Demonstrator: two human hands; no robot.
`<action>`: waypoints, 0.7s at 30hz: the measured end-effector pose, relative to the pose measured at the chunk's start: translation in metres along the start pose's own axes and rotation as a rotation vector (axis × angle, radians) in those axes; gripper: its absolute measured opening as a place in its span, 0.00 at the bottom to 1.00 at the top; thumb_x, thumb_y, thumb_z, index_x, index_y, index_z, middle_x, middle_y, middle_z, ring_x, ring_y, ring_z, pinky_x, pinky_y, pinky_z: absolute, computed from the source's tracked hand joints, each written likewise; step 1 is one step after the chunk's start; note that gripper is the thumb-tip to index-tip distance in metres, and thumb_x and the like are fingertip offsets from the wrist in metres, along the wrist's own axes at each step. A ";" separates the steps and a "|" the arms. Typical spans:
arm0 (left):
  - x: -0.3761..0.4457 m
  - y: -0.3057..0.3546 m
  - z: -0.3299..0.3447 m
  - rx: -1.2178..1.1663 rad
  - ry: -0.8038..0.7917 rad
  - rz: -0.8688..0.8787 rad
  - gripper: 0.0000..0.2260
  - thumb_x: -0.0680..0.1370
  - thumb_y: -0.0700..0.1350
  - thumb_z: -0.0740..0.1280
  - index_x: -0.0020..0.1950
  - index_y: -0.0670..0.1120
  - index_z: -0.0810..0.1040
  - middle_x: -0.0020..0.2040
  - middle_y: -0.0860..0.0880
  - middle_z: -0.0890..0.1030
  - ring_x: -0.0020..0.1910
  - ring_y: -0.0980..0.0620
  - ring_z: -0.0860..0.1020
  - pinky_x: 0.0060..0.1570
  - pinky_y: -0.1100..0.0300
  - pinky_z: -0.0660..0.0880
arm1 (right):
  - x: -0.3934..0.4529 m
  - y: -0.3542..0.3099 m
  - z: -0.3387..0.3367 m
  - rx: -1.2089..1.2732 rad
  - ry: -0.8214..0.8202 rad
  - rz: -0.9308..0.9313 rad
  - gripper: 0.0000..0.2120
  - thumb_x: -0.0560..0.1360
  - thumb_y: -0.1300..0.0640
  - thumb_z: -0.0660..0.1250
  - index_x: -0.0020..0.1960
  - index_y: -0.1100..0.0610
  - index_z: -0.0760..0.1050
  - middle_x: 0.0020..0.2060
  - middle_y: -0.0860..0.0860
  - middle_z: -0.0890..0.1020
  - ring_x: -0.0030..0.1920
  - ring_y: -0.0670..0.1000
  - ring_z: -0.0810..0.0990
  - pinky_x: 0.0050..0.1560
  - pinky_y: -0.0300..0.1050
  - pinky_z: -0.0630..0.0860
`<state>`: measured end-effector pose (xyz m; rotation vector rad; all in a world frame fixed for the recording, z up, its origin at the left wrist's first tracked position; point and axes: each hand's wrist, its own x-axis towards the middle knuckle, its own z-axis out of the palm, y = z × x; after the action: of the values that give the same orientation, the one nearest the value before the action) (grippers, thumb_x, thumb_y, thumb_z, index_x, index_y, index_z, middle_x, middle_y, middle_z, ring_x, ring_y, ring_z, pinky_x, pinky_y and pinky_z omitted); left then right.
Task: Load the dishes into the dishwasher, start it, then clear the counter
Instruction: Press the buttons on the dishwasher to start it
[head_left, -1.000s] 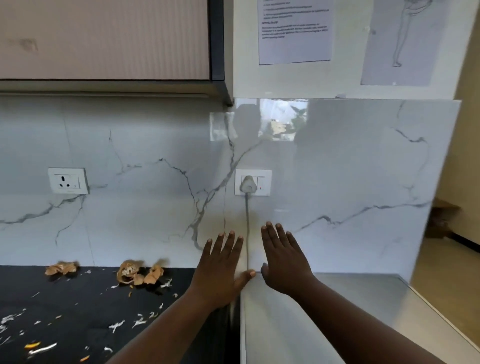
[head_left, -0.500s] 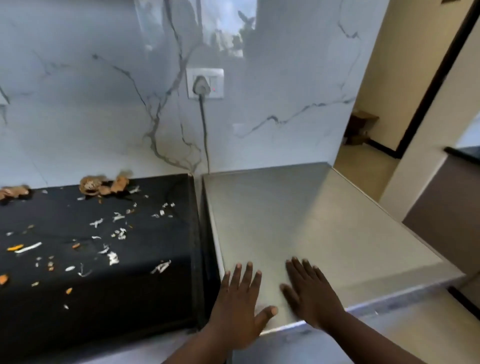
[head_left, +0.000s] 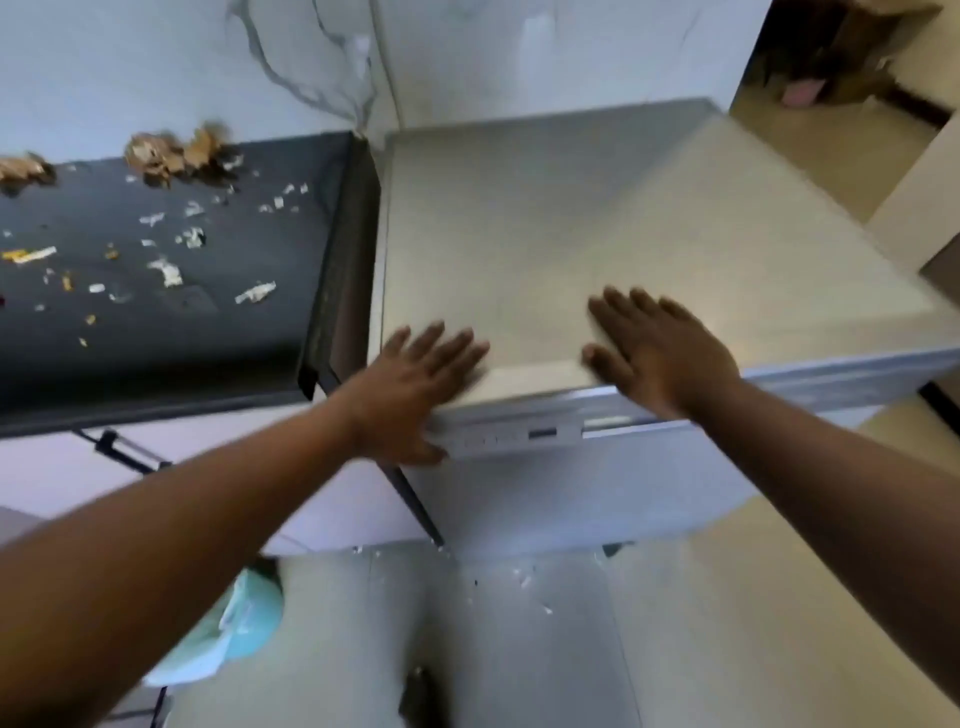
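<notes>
- Your left hand (head_left: 415, 384) is in the centre of the frame, fingers spread and holding nothing, lying over the front left corner of the dishwasher (head_left: 597, 223); its thumb side hangs down over the control panel (head_left: 519, 439).
- Your right hand (head_left: 660, 348) is just right of centre, also spread flat and empty, lying over the front edge of the same grey top.
- The frame is blurred, so whether either palm actually presses the surface is hard to tell.
- The dishwasher fills the centre and upper right of the frame; its door looks closed, with the panel strip along the top of the front face.
- The black counter (head_left: 218, 332) sits in the upper left, just beside the dishwasher, with a narrow gap between them.
- Pale scraps (head_left: 166, 270) are scattered over the counter, and brown peelings (head_left: 176, 153) lie at its back edge against the marble wall (head_left: 156, 67).
- A light green bag (head_left: 244, 623) shows at the lower left, under your left forearm.
</notes>
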<state>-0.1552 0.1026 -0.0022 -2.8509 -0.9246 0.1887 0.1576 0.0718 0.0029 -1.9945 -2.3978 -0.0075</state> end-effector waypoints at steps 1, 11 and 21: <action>0.000 0.002 -0.002 0.011 -0.016 -0.024 0.50 0.65 0.70 0.58 0.72 0.58 0.25 0.76 0.48 0.41 0.75 0.42 0.43 0.71 0.40 0.48 | 0.000 0.002 0.001 0.012 0.024 0.004 0.44 0.70 0.31 0.33 0.79 0.52 0.53 0.78 0.52 0.56 0.77 0.55 0.55 0.74 0.53 0.52; -0.001 0.021 -0.009 0.011 -0.018 -0.278 0.52 0.66 0.62 0.74 0.79 0.49 0.45 0.78 0.42 0.52 0.76 0.39 0.52 0.72 0.39 0.53 | 0.004 0.009 0.008 0.042 0.079 -0.020 0.36 0.76 0.31 0.40 0.79 0.50 0.50 0.78 0.50 0.54 0.77 0.53 0.52 0.74 0.54 0.51; -0.007 0.030 -0.003 -0.050 0.144 -0.299 0.45 0.66 0.61 0.73 0.75 0.44 0.60 0.76 0.40 0.60 0.74 0.36 0.59 0.72 0.47 0.55 | 0.006 0.008 0.004 0.062 0.086 -0.014 0.37 0.75 0.31 0.41 0.78 0.49 0.52 0.78 0.49 0.54 0.77 0.53 0.52 0.74 0.54 0.51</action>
<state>-0.1435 0.0738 -0.0041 -2.6814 -1.3207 -0.0716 0.1645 0.0792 -0.0010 -1.9103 -2.3306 -0.0188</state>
